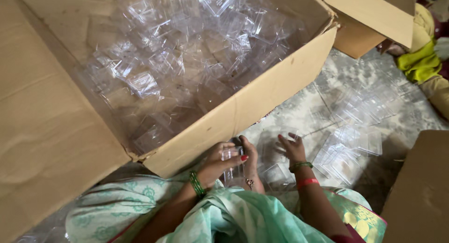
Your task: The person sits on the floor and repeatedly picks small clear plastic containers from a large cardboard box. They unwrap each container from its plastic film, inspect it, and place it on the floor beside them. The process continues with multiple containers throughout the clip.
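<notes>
Sitting on the floor [299,107] beside a big open cardboard box [243,107], seen from above over a pale green patterned garment [243,219]. Left hand [217,163], green bangles at the wrist, curled round a small clear plastic container [232,168] just below the box's near corner; grip closed on it, thumb with red-painted nail pressed against its upper edge. Container upright, held over the lap, close to a bare foot [251,163] with a toe ring. Right hand [292,148], green bangle and red band at the wrist, fingers spread and bent, resting on another clear plastic piece [280,149] lying on the floor (whether actually gripped or merely touched, cannot tell: the plastic is see-through and the outline is faint). Box itself heaped with many more loose clear containers [177,60], tumbled at all angles. More clear pieces [355,131] spread over the mottled grey floor to the right of the right hand, some stacked, some flat. Second cardboard box [369,18] at top right, a further cardboard flap [421,191] at lower right. Another person's yellow-clad limb [421,60] at the far right edge, well apart from both hands.
</notes>
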